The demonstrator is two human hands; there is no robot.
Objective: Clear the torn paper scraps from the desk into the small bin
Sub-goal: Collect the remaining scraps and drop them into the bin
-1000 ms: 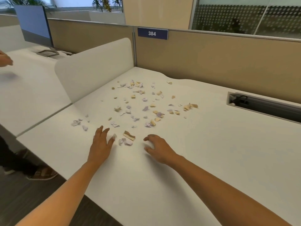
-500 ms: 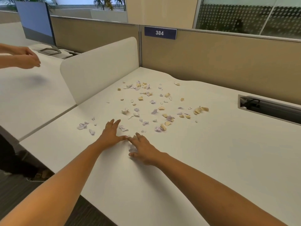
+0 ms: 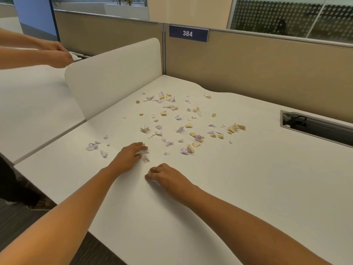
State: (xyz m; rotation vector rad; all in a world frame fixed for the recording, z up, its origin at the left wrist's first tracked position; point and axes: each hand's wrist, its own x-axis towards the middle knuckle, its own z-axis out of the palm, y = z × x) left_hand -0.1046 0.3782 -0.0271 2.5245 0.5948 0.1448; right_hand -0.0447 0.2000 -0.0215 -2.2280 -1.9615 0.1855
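Torn paper scraps (image 3: 179, 129), lilac, white and tan, are lying scattered over the middle of the white desk (image 3: 248, 178). At far left, another person's hands (image 3: 57, 54) are reaching over the neighbouring desk, beside a white divider (image 3: 114, 77). The left hand (image 3: 129, 155) is pressing fairly straight fingers onto a few near scraps. Just right of it, the right hand (image 3: 168, 176) is curling its fingers over a bit of white paper. A cable slot (image 3: 315, 127) is sitting far right.
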